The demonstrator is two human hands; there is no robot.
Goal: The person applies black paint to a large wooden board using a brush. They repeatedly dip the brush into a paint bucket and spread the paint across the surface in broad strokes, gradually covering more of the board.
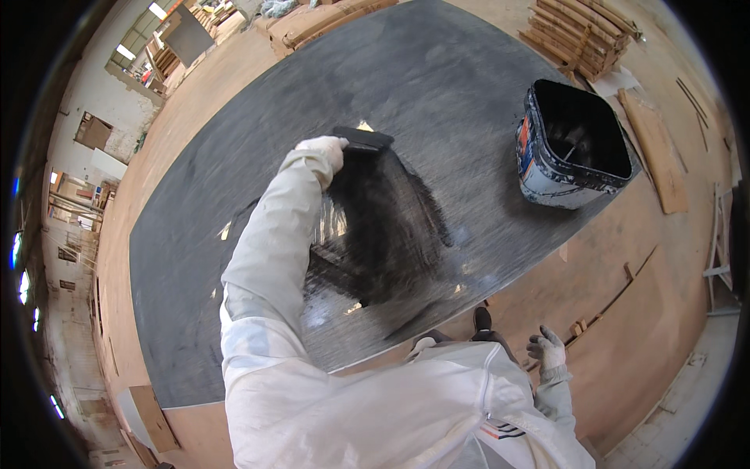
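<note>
My left hand (324, 150), in a white glove, reaches across a large dark grey panel (195, 266) and is closed on a wide, flat black brush (364, 141). The brush rests on the panel's surface, at the upper end of a wet, streaky black patch (383, 234). Pale glossy spots show around the patch. Down by my right side hangs my right hand (549, 349), in a glove with grey fingers. Its fingers are apart and hold nothing. A squarish bucket (566, 194), white outside and black inside, stands on the panel's right part; a thin stick-like thing shows inside it.
Stacked brown boards (582, 35) lie beyond the bucket, and a loose plank (655, 148) is on the floor to its right. Another wrapped stack (320, 23) stands past the far edge. The panel's near edge runs just before my body. Wood strips (598, 316) lie at right.
</note>
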